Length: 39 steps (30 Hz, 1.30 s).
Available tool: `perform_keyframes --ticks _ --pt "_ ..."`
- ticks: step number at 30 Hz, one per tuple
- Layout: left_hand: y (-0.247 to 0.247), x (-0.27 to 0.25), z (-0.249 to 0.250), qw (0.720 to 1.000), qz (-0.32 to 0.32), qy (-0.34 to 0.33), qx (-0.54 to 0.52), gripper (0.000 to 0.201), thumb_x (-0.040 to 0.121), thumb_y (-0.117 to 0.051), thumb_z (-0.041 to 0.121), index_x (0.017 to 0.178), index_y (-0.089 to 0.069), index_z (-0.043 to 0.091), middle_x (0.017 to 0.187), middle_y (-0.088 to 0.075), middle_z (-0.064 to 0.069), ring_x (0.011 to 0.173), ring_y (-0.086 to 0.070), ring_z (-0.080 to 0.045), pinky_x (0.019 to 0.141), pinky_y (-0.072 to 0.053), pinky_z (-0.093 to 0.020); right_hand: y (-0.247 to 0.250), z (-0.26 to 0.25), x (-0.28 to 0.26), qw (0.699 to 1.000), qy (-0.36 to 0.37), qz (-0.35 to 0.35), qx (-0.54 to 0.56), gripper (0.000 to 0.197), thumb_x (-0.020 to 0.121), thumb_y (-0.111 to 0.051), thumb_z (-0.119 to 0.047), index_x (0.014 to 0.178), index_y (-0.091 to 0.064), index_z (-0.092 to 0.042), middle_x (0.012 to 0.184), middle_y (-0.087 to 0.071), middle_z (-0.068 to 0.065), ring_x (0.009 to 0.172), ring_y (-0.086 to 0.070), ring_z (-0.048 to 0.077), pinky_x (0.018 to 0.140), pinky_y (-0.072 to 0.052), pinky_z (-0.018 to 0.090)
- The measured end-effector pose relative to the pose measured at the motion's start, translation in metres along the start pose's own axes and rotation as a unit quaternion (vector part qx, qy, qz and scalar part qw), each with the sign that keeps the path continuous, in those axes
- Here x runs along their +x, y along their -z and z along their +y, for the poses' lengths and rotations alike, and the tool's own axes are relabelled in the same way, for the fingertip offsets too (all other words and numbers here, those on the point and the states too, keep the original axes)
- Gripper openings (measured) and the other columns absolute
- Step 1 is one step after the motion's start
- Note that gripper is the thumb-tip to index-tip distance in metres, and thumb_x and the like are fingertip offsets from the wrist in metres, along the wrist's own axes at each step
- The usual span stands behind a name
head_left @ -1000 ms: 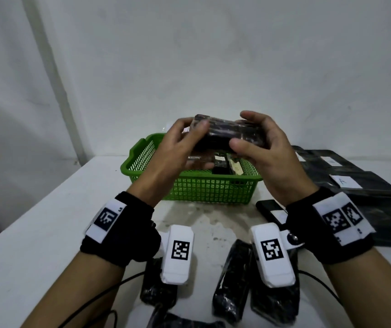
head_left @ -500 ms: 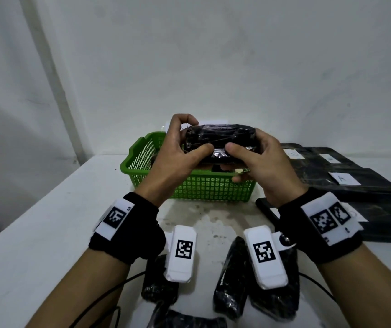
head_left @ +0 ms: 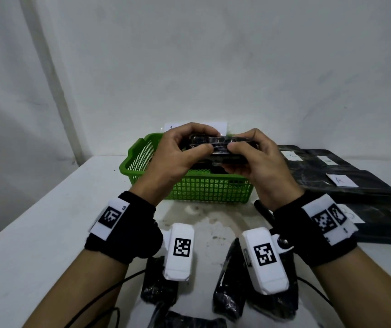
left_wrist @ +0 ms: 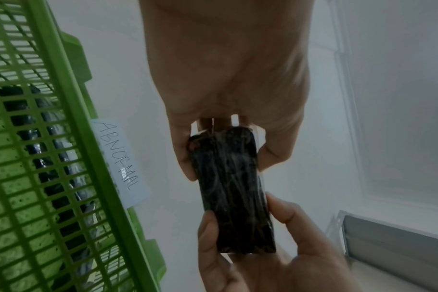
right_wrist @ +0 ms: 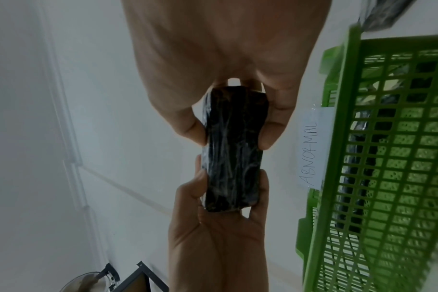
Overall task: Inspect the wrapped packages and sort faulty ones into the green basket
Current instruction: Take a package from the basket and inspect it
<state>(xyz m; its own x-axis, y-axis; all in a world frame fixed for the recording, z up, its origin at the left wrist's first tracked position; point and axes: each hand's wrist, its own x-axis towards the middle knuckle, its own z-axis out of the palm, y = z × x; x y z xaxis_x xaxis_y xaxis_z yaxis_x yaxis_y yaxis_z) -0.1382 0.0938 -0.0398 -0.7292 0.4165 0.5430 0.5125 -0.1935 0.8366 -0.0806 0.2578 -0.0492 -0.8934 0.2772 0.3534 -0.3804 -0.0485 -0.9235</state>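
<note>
White wall and a white bench (head_left: 36,233) with a worn, stained patch frame the work. Both hands hold one small wrapped package (head_left: 220,147) in the air above the green basket (head_left: 204,190): the left hand (head_left: 177,157) pinches one end between thumb and curled fingers, the right hand (head_left: 258,162) pinches the other. This looks like the inspecting step, with the package raised for a close look. The next move calls for a verdict: if the wrap is faulty, lower it into the basket right below; otherwise set it aside on the bench.

In the wrist views the package (left_wrist: 234,189) is a dark, narrow block with rounded corners, under clear glossy film creased into long wrinkles. No tear shows plainly. The basket is stiff plastic lattice with a paper label (left_wrist: 121,160) reading ABNORMAL and dark packages already inside. More small packages (head_left: 230,287) lie near the person, and larger flat black parcels (head_left: 345,185) with white labels sit to the right.
</note>
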Motion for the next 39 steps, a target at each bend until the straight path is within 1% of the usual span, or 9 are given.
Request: perform_keyframes --ticks 7,13,17,21,27,29,33,36,39 --pt "0.001 0.003 0.001 0.994 -0.027 0.103 -0.02 0.042 0.092 -0.06 0.037 0.134 -0.055 0.034 0.133 -0.06 0.002 0.115 -0.066 -0.016 0.086 -0.058 -0.034 0.009 -0.009 0.003 0.997 0.058 -0.041 -0.002 0.02 0.073 -0.077 -0.013 0.086 -0.063 -0.019 0.1 -0.066 -0.004 0.092 -0.067 0.014 0.086 -0.057 0.036" --pt "-0.003 0.002 0.001 0.993 0.025 0.101 -0.063 0.026 0.096 -0.058 0.005 0.12 -0.06 0.015 0.1 -0.069 -0.003 0.091 -0.068 -0.02 0.071 -0.062 -0.039 0.012 -0.007 0.004 0.994 0.095 -0.038 -0.022 0.038 0.084 -0.074 -0.009 0.118 -0.064 -0.024 0.117 -0.067 0.001 0.099 -0.069 0.012 0.082 -0.057 0.032" --pt "-0.007 0.0 0.0 0.998 0.026 0.053 -0.027 0.019 0.094 -0.063 0.004 0.11 -0.064 0.013 0.089 -0.068 0.001 0.077 -0.067 -0.011 0.062 -0.058 -0.027 0.015 -0.007 0.003 0.995 0.08 -0.026 -0.05 0.037 0.087 -0.072 0.001 0.117 -0.06 -0.016 0.093 -0.071 0.003 0.082 -0.071 0.015 0.073 -0.058 0.028" --pt "-0.009 -0.001 0.0 0.999 0.032 0.037 -0.014 0.02 0.094 -0.063 0.005 0.113 -0.064 0.011 0.093 -0.069 0.002 0.077 -0.069 -0.007 0.062 -0.056 -0.023 0.012 -0.007 0.002 0.997 0.07 -0.001 -0.028 0.038 0.086 -0.073 0.0 0.112 -0.054 -0.02 0.09 -0.069 0.006 0.076 -0.071 0.015 0.069 -0.059 0.029" --pt "-0.003 0.002 0.003 0.995 0.02 0.048 -0.089 0.042 0.096 -0.035 -0.006 0.121 -0.064 0.013 0.115 -0.068 -0.008 0.101 -0.07 -0.026 0.074 -0.06 -0.04 0.011 -0.006 0.004 0.979 0.104 0.133 -0.11 0.037 0.086 -0.078 -0.03 0.116 -0.057 -0.025 0.112 -0.066 -0.007 0.09 -0.073 0.009 0.076 -0.062 0.032" --pt "-0.004 0.002 0.004 0.997 0.009 0.019 -0.069 0.04 0.098 -0.044 -0.006 0.126 -0.062 0.014 0.123 -0.065 -0.011 0.104 -0.07 -0.025 0.079 -0.06 -0.043 0.014 -0.007 0.004 0.978 0.1 0.112 -0.144 0.039 0.087 -0.076 -0.036 0.121 -0.06 -0.025 0.112 -0.066 -0.012 0.088 -0.071 0.002 0.076 -0.06 0.027" --pt "-0.006 -0.002 0.006 0.999 -0.017 -0.012 -0.028 0.038 0.094 -0.06 0.0 0.126 -0.063 0.02 0.118 -0.068 0.005 0.104 -0.071 -0.017 0.081 -0.06 -0.033 0.018 -0.004 0.003 0.99 0.01 -0.032 -0.133 0.086 0.07 -0.082 -0.055 0.145 -0.046 -0.033 0.133 -0.059 -0.01 0.112 -0.064 0.005 0.091 -0.055 0.031" --pt "-0.007 -0.005 0.01 0.999 -0.046 -0.012 -0.018 0.036 0.096 -0.058 0.002 0.127 -0.063 0.02 0.118 -0.07 0.009 0.107 -0.07 -0.015 0.082 -0.059 -0.031 0.017 0.0 0.004 0.996 0.0 -0.042 -0.084 0.087 0.069 -0.081 -0.038 0.147 -0.044 -0.033 0.134 -0.059 -0.005 0.116 -0.066 0.013 0.096 -0.056 0.038" --pt "-0.007 -0.005 0.013 0.997 -0.071 0.001 -0.023 0.031 0.101 -0.05 0.006 0.127 -0.064 0.016 0.127 -0.068 -0.001 0.11 -0.069 -0.018 0.082 -0.058 -0.03 0.014 0.001 0.002 0.994 0.046 -0.024 -0.093 0.075 0.072 -0.07 -0.027 0.143 -0.046 -0.03 0.13 -0.06 0.0 0.104 -0.068 0.004 0.081 -0.058 0.026"
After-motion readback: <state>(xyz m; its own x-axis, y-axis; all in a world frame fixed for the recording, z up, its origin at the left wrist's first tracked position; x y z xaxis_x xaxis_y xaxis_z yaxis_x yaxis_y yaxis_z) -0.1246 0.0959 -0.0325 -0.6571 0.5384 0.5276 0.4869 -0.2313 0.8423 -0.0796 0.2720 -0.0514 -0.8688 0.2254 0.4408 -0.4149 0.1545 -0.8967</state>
